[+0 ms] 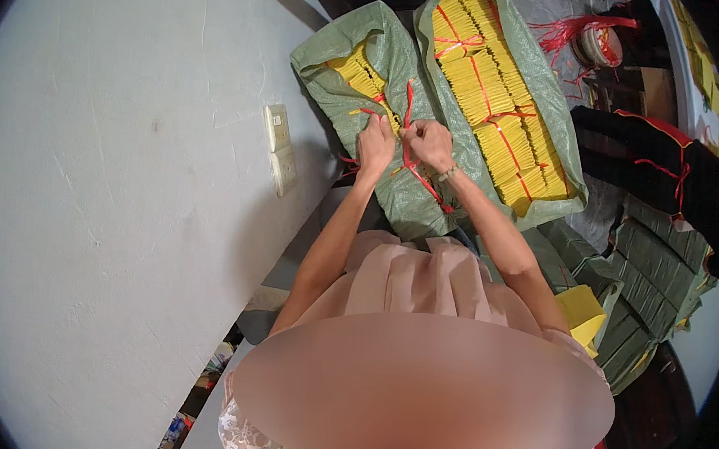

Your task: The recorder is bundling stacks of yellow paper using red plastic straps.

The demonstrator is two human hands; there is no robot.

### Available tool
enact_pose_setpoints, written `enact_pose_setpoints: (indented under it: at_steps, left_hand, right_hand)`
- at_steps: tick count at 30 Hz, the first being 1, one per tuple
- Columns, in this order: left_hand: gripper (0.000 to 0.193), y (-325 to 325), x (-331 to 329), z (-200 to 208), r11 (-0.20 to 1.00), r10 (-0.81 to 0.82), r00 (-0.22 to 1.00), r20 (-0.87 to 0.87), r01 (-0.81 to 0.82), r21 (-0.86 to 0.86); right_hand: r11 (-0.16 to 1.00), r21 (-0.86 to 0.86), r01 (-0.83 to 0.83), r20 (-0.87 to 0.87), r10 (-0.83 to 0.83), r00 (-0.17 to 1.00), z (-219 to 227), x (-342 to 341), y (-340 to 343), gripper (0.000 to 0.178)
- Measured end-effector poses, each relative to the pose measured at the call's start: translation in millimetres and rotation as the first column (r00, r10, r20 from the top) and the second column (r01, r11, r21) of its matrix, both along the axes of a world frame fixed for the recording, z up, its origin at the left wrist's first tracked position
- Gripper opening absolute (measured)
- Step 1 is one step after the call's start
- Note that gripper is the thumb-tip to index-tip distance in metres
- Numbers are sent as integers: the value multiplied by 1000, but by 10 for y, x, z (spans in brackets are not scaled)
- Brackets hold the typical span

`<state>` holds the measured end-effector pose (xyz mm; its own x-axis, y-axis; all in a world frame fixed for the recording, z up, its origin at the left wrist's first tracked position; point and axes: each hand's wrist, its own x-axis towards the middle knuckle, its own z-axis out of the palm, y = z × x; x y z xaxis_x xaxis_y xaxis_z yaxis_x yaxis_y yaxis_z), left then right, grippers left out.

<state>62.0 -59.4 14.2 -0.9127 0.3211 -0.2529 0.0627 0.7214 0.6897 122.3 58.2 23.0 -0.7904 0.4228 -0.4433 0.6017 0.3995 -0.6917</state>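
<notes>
A green woven sack [411, 207] stands in front of me, packed with stacks of yellow paper [356, 71] that show through its partly gathered mouth. Red plastic string [422, 181] runs along the opening and across the sack's edges. My left hand [376, 148] is closed in a pinch at the left edge of the opening, with a red end sticking out by the fingertips. Close to its right, my right hand [430, 144] also pinches the red string, one strand rising above the fingers. A bracelet circles my right wrist.
A second green sack [577, 191] lies open at the right, filled with yellow paper bundles [482, 86] tied in red. Beyond it are a round container [600, 47] with red strings and a person in dark clothes [635, 157]. The wall [124, 206] with sockets [277, 127] is at left; wrapped green bales [656, 265] stand right.
</notes>
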Motion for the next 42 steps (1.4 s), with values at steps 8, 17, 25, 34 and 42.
enact_pose_setpoints:
  at_steps: [8, 17, 25, 34, 42]
  left_hand:
    - [32, 3, 112, 98, 976, 217, 972, 86, -219, 5]
    - [29, -165, -318, 181, 992, -56, 996, -75, 47, -117]
    - [29, -164, -323, 263, 965, 96, 986, 134, -59, -256]
    - [20, -202, -74, 487, 978, -12, 998, 61, 24, -206]
    - [24, -101, -145, 553, 981, 15, 995, 95, 4, -195]
  right_hand:
    - [995, 85, -61, 24, 59, 998, -56, -83, 26, 31]
    - [988, 148, 35, -104, -20, 994, -189, -422, 162, 32]
    - [970, 240, -33, -95, 57, 994, -149, -446, 145, 28]
    - [940, 337, 49, -197, 20, 980, -305, -567, 104, 21]
    - [936, 353, 6, -179, 61, 982, -225, -592, 48, 19]
